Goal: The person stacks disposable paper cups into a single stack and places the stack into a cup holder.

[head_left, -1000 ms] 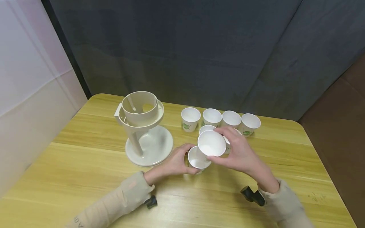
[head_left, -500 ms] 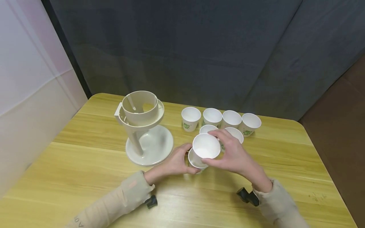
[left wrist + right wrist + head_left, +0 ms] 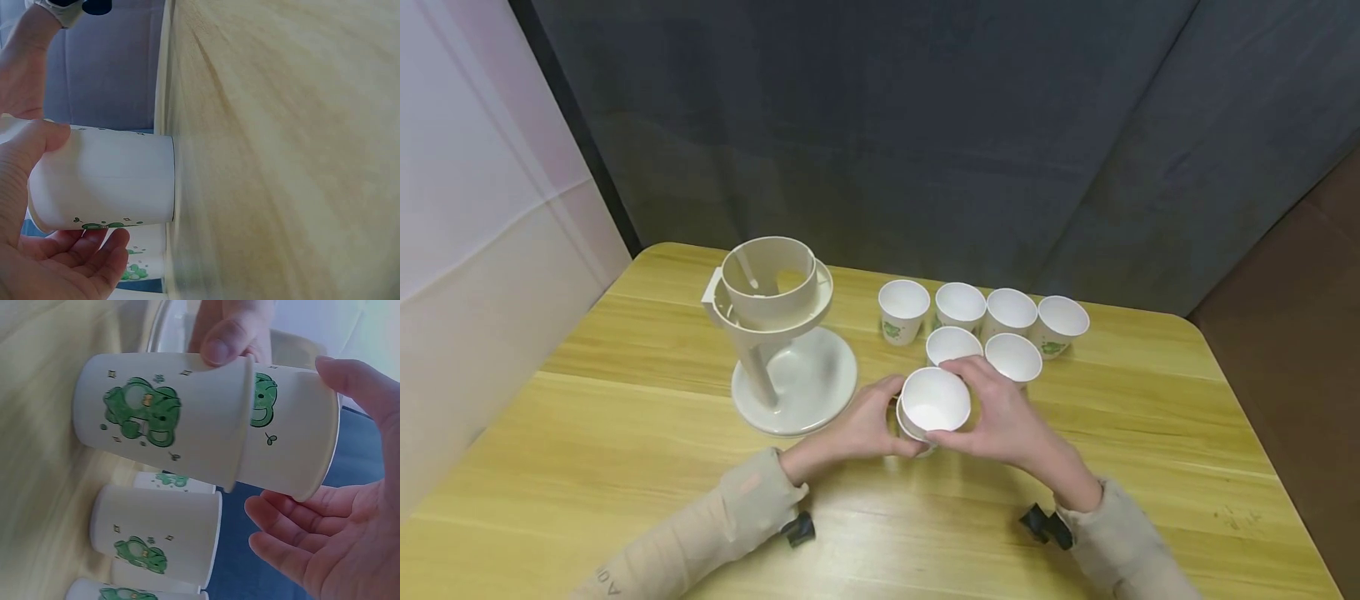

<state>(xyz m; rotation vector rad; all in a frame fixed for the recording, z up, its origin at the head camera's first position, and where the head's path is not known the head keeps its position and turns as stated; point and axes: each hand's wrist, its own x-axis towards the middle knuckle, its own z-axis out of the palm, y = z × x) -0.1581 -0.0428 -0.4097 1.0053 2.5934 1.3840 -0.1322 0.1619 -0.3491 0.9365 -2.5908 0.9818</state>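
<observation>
My left hand (image 3: 861, 423) holds a white paper cup (image 3: 137, 419) round its side, thumb on the near face. That cup stands upright on the table and bears a green cartoon animal print. In my right hand (image 3: 1011, 417) a second paper cup (image 3: 936, 402) is gripped near its rim, between the thumb and the fingers. Its lower part sits inside the first cup, and its upper part with some green print sticks out in the right wrist view. Just behind the hands are two more upright paper cups, one on the left (image 3: 953, 346) and one on the right (image 3: 1015, 357).
Along the back of the wooden table (image 3: 625, 467) several more paper cups stand in a row, such as the leftmost cup (image 3: 904, 312). Left of the hands stands a cream plastic stand with a ring-shaped holder (image 3: 771, 312) above a round base (image 3: 816, 379). A dark curtain (image 3: 880, 142) hangs behind.
My right hand has moved left and toward me, lowering its cup into the cup in my left hand. The left hand has stayed in place.
</observation>
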